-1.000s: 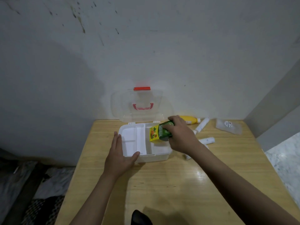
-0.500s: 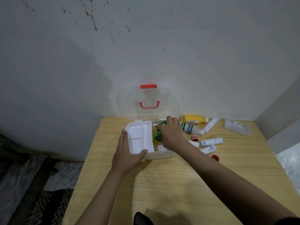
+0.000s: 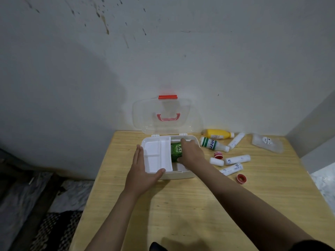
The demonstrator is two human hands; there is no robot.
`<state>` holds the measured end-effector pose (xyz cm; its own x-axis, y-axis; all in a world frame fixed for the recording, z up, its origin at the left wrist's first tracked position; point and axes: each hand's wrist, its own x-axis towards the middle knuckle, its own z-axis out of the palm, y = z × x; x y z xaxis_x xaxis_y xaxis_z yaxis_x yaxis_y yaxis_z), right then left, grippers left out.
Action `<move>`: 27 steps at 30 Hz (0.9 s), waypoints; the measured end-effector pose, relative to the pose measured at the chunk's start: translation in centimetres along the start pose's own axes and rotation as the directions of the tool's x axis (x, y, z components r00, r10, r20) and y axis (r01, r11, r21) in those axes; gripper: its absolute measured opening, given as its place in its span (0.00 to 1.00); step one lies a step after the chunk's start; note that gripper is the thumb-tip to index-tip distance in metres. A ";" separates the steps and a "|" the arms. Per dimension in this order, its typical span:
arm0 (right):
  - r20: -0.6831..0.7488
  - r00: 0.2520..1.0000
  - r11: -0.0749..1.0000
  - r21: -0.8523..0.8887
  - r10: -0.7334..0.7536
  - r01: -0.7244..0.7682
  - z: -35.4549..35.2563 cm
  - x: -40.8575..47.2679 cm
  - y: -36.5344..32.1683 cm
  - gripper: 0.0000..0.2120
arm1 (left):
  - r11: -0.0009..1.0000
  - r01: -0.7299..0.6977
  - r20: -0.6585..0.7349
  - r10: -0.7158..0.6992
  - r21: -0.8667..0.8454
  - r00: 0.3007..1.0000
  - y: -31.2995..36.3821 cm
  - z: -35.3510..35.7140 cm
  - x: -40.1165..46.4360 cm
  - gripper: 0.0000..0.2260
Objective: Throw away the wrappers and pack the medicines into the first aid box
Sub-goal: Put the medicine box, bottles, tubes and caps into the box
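I am pressing my right hand (image 3: 192, 153) down over the green carton (image 3: 176, 152), fingers curled around its right side, and it is lying flat in the first aid box (image 3: 181, 175), just right of the white tray (image 3: 156, 154) that is filling the box's left half. My left hand (image 3: 143, 171) is lying open against the box's left wall, thumb hooked over the front rim, bracing it. The carton is looking light and stiff enough to take by its long edges, though thin card like this is probably denting under a hard squeeze. It is deep green with pale lettering on its upper face; I am not managing to read more than "herbal", since my hand is covering the rest.

Right of the box, the remaining medicines are lying loose on the table (image 3: 181, 205): a yellow bottle (image 3: 216, 134), a green-striped bottle (image 3: 213, 144), several white rolls (image 3: 237, 159) and two red tape rings (image 3: 241, 178). The clear lid (image 3: 143, 116) is standing open behind the box.
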<state>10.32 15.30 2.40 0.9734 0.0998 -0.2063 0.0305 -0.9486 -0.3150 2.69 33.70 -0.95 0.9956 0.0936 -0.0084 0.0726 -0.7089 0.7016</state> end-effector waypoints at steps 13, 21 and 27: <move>-0.086 0.996 0.892 0.451 0.020 0.021 -1.6 -1.9 0.8 0.21 | 1.000 0.007 -0.022 -0.007 -0.024 1.000 0.0 0.0 0.0 0.53; -0.409 0.809 0.900 0.296 0.422 -0.320 -3.3 -0.7 17.6 0.21 | 0.999 -0.002 -0.051 0.000 -0.040 0.999 -0.2 0.4 0.1 0.50; -0.205 0.727 0.738 -0.032 0.655 -0.674 -2.1 0.9 27.2 0.33 | 1.000 -0.006 -0.053 0.004 -0.030 0.999 -0.3 0.5 0.1 0.49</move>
<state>12.53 -11.00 -4.40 0.7744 -0.6105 -0.1661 -0.6263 -0.7770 -0.0641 2.85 33.60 -1.57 0.9913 0.1274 0.0320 0.0651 -0.6884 0.7224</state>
